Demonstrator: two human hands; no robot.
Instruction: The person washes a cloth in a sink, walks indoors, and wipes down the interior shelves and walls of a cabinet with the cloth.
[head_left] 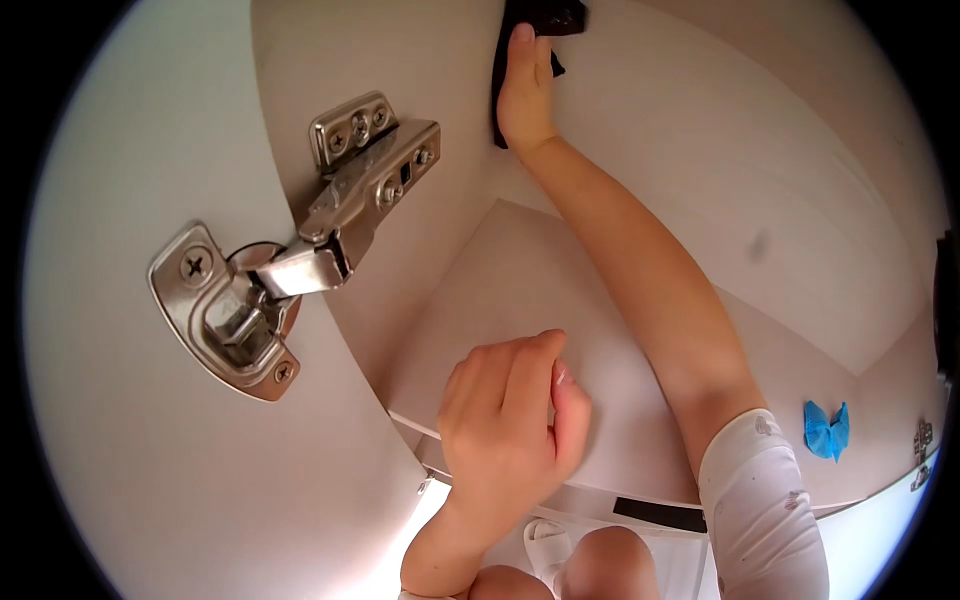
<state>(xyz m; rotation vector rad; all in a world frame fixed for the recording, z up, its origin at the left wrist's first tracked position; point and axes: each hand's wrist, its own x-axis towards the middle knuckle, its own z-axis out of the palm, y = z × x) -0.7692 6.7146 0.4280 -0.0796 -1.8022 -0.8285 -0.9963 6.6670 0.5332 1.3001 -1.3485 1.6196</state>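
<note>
My left hand [505, 410] is closed in a loose fist above the cabinet's bottom board [560, 270]; whether it holds anything inside is hidden. My right arm stretches up to the cabinet's back corner, where my right hand [528, 95] grips a black object [545, 15] at the top of the view. A dark strip of it runs down along the corner beside the wrist. Most of the fingers are out of sight behind the thumb side of the hand.
A metal hinge [350, 200] joins the open white door [180, 450] to the side wall at the left. A crumpled blue cloth [827, 431] lies at the right. Another hinge [922, 450] is at the right edge. A black strip [660, 514] marks the front edge.
</note>
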